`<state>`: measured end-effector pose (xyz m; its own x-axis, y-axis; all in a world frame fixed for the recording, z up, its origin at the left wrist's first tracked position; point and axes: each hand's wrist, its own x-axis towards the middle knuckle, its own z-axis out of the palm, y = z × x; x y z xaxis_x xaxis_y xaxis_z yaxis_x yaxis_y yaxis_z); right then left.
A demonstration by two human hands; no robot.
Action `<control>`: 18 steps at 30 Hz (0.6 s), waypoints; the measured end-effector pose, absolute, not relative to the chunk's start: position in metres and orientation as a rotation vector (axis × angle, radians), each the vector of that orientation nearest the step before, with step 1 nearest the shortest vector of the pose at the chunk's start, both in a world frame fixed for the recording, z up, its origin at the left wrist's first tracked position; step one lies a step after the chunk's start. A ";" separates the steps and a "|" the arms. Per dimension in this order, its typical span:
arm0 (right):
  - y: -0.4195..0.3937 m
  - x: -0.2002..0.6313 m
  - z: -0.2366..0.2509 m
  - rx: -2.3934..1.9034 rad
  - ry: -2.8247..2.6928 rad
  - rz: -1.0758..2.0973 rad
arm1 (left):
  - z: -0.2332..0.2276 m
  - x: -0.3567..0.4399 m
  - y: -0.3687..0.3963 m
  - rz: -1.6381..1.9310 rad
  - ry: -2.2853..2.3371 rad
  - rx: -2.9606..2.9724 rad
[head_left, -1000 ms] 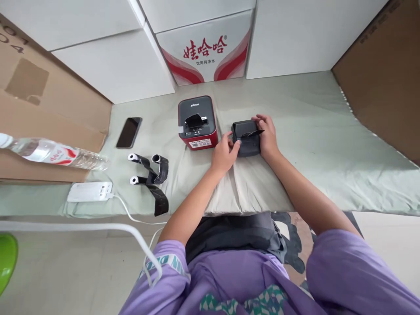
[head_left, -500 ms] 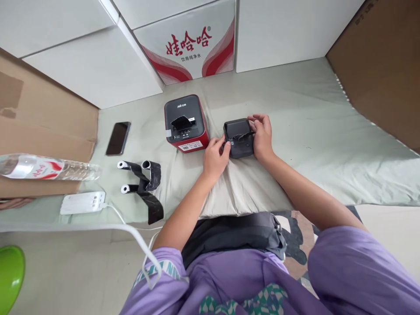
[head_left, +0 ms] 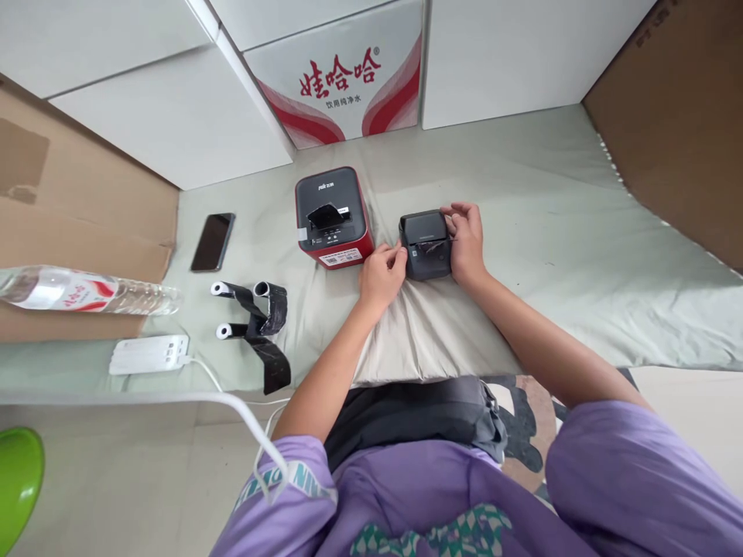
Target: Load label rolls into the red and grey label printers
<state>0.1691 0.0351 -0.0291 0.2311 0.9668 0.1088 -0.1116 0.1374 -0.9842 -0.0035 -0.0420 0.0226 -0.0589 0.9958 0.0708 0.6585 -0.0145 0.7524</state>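
A small black label printer (head_left: pixel 426 246) sits on the light green cloth, with a short strip of black material at its front slot. My right hand (head_left: pixel 466 241) wraps around its right side, fingers curled behind the far corner. At the left edge, my left hand (head_left: pixel 381 272) is closed, thumb and fingertips pressed against the printer's side. Just left of it stands a taller red and black printer (head_left: pixel 333 220), a black strip sticking up from its slot. Several rolls of black tape (head_left: pixel 270 309) on white cores lie farther left, partly unwound.
A phone (head_left: pixel 213 242), a white power bank (head_left: pixel 149 353) with a cable, and a water bottle (head_left: pixel 93 291) are on the left. White boxes (head_left: pixel 537 58) line the back. Cardboard boxes (head_left: pixel 685 124) flank both sides. A green stool (head_left: pixel 20 487) shows at lower left.
The dark strip that stuck out over the small printer's right front is now lower and flatter against its slot. My left fingers have curled in more; the view shifted slightly.
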 end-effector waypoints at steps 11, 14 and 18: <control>0.036 0.169 -0.026 -1.068 -0.973 1.059 | 0.008 -0.005 -0.044 1.185 1.631 1.900; 0.036 0.168 -0.026 -1.079 -0.982 1.048 | 0.010 -0.006 -0.029 1.183 1.514 1.886; 0.037 0.167 -0.028 -1.051 -0.990 1.043 | 0.024 -0.001 -0.002 1.035 1.514 1.864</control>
<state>0.1668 0.0372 -0.0277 0.2122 0.9691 0.1256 -0.1766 0.1644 -0.9704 -0.0010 -0.0016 0.0239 0.0830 0.9685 0.2349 0.5708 -0.2394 0.7854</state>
